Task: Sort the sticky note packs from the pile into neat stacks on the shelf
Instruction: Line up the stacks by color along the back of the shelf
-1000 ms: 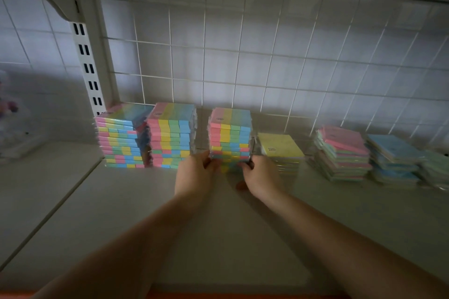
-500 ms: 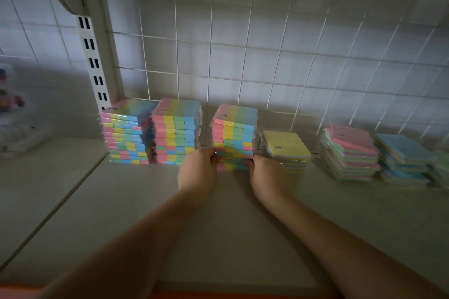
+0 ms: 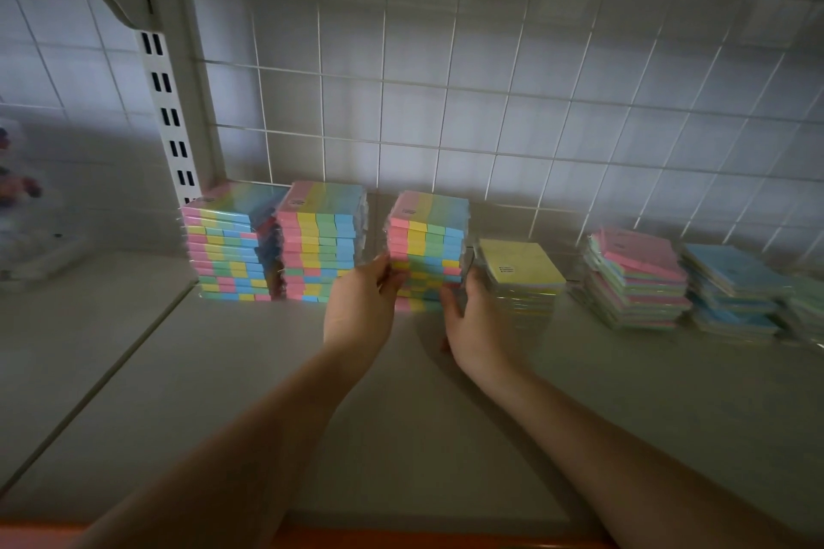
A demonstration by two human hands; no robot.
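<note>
On a pale shelf backed by a white wire grid, I watch two bare hands bracket a stack of multicoloured sticky note packs from my remote seat. The left hand presses against the stack's left side, fingers curled round its lower front corner. The right hand sits at the stack's lower right, thumb toward the front of the bottom packs; its fingers reach behind, between this stack and the yellow one, and I cannot tell how tightly they close. The held stack stands upright near the middle of the shelf, its lowest packs blurred and sticking out slightly forward of those above.

To its left, with a gap between, stand two taller stacks of the same striped packs, touching each other; the far-left stack sits against the slotted white upright. Just beside the held stack on the right is a lower stack of yellow packs in clear wrap. Farther right, apart, lies a looser stack topped with pink, then one topped with blue, and a greenish one at the frame's edge. An orange strip runs along the shelf's front edge. At far left, something in clear plastic is too blurred to identify.
</note>
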